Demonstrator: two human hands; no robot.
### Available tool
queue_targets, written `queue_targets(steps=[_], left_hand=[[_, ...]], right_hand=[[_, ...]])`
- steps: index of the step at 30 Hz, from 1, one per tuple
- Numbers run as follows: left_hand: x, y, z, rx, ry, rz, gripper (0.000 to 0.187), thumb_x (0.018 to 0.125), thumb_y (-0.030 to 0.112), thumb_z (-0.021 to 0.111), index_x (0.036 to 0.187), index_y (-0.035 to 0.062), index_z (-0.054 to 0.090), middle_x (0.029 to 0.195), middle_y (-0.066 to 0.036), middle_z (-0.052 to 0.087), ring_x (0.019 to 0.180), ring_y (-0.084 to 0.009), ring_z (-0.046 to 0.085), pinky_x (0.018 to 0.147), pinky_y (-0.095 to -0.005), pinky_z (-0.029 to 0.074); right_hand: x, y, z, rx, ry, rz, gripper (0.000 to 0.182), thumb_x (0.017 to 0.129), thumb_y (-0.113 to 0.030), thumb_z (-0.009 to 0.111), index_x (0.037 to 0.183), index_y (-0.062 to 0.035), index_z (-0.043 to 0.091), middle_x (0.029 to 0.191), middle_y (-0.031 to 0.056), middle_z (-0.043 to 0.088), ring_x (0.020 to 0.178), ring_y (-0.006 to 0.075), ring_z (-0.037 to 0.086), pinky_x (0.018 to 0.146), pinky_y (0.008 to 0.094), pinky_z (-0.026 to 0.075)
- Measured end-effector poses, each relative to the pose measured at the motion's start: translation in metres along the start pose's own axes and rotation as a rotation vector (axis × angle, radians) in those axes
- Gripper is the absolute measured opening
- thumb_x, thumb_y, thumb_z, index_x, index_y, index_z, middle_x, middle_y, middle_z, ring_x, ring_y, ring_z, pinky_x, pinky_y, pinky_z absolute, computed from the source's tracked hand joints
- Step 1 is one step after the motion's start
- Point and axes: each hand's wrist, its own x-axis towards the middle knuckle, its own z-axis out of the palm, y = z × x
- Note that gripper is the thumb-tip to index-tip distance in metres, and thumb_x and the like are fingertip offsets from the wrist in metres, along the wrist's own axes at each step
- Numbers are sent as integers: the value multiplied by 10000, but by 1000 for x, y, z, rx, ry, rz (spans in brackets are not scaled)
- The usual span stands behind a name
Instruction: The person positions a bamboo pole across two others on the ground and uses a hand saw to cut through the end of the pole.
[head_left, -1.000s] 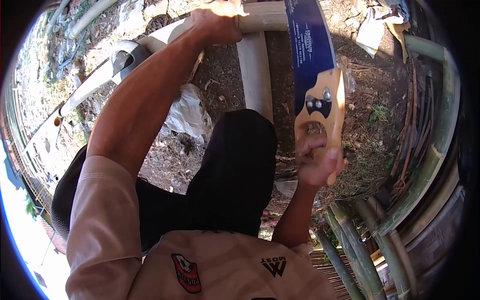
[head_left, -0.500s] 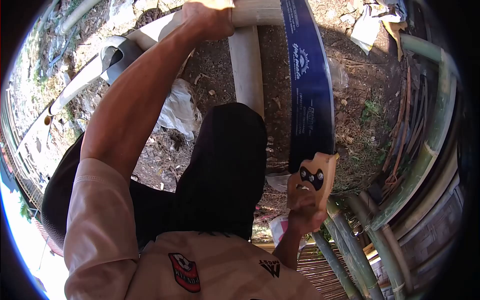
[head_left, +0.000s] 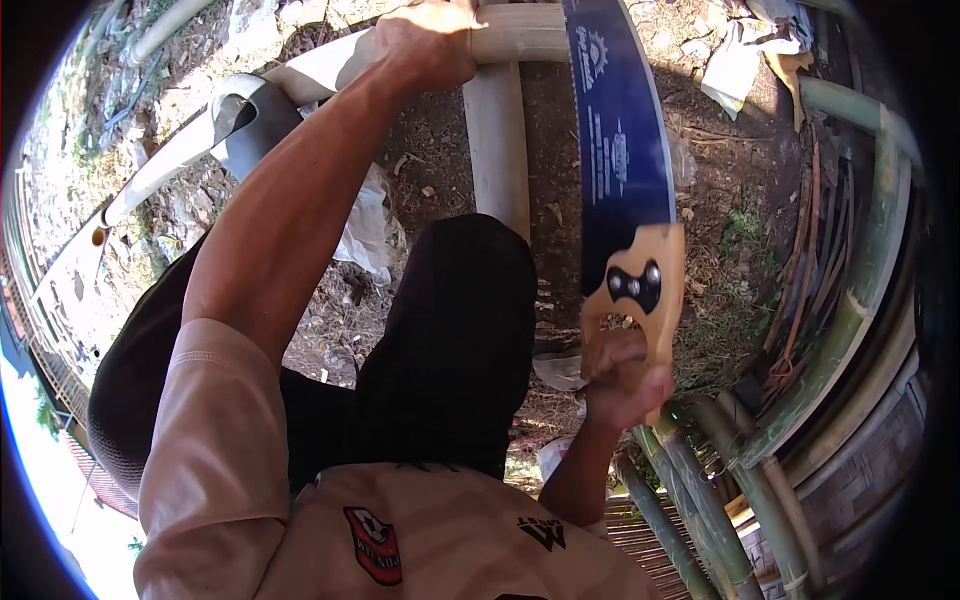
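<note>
My right hand (head_left: 622, 380) grips the wooden handle of a hand saw (head_left: 618, 150) with a blue blade. The blade runs up and away from me and meets a pale bamboo pole (head_left: 520, 32) lying crosswise at the top of the view. My left hand (head_left: 428, 42) presses down on that pole just left of the blade, fingers wrapped over it. A second pale pole (head_left: 497, 140) runs from under the crosswise one toward my black-trousered knee (head_left: 455, 330).
Bare soil with dry grass and scraps lies below. A white plastic bag (head_left: 365, 225) sits left of my knee. A cut pole with a hollow end (head_left: 235, 115) slants at upper left. Green bamboo poles (head_left: 850, 300) stack along the right side. Torn paper (head_left: 735, 60) lies upper right.
The saw was pulled back toward me, then pushed forward again; my right hand now sits higher than half a second ago. My left hand stays on the pole.
</note>
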Motion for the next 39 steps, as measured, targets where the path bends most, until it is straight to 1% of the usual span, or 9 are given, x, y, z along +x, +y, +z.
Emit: queue_targets(steps=[3, 5, 9, 13, 15, 20, 26, 33, 39], left_hand=[[0, -4, 2, 23, 173, 18, 366, 774, 217, 685, 1121, 114, 741, 1024, -139, 770, 949, -330, 758, 782, -447, 613], [-5, 6, -23, -71, -204, -109, 352, 762, 206, 695, 1098, 120, 756, 1010, -141, 771, 933, -321, 760, 780, -446, 612], [4, -8, 8, 30, 199, 25, 369, 797, 301, 668, 1123, 154, 760, 1002, -134, 774, 927, -323, 759, 785, -421, 611], [3, -5, 6, 19, 25, 7, 380, 843, 375, 644, 1116, 132, 746, 986, -162, 759, 932, -346, 744, 783, -444, 595], [5, -10, 6, 12, -71, 32, 397, 865, 413, 632, 1113, 121, 739, 979, -176, 751, 934, -358, 736, 782, -456, 587], [9, -10, 13, 34, -96, 48, 443, 903, 476, 613, 1113, 103, 725, 972, -200, 738, 944, -378, 723, 786, -476, 574], [6, -6, 10, 58, -84, 17, 420, 854, 408, 644, 1155, 127, 725, 1025, -174, 752, 971, -356, 736, 819, -453, 587], [-1, 2, 5, 88, -65, -77, 438, 808, 348, 670, 1194, 150, 729, 1083, -148, 765, 1002, -333, 749, 860, -431, 598], [16, -12, 11, 73, -320, -23, 516, 825, 490, 619, 1225, 187, 738, 1117, -126, 769, 1046, -308, 742, 914, -440, 572]], right_hand=[[75, 4, 69, -295, 10, -105, 518, 989, -427, 489, 763, 28, 590, 576, 105, 547, 483, 150, 488, 462, 298, 370], [62, 4, 62, -334, 54, -39, 542, 1005, -431, 469, 751, 31, 593, 591, 89, 563, 494, 150, 498, 485, 285, 369], [-29, -4, -4, -223, 60, -127, 591, 997, -530, 457, 855, 34, 558, 659, 153, 544, 492, 212, 488, 502, 382, 447], [44, 0, 40, -155, 124, 112, 547, 1007, -434, 464, 725, 25, 555, 570, 103, 552, 505, 181, 511, 504, 304, 409], [88, -5, 79, -282, 24, -76, 511, 1017, -392, 481, 706, 8, 548, 571, 85, 551, 505, 147, 495, 502, 279, 363], [-45, 1, -20, -152, -21, -70, 569, 999, -507, 497, 781, 15, 556, 586, 126, 511, 478, 207, 472, 464, 346, 405], [77, 3, 79, -291, 62, -25, 533, 1020, -418, 440, 736, 19, 551, 604, 94, 566, 531, 189, 528, 519, 295, 402], [-58, 13, -29, -145, 19, -104, 575, 1004, -466, 460, 883, 86, 566, 630, 215, 557, 548, 242, 540, 507, 322, 450], [71, 15, 65, -336, 18, -101, 510, 1023, -391, 458, 752, 26, 574, 612, 96, 572, 558, 183, 556, 552, 317, 460]])
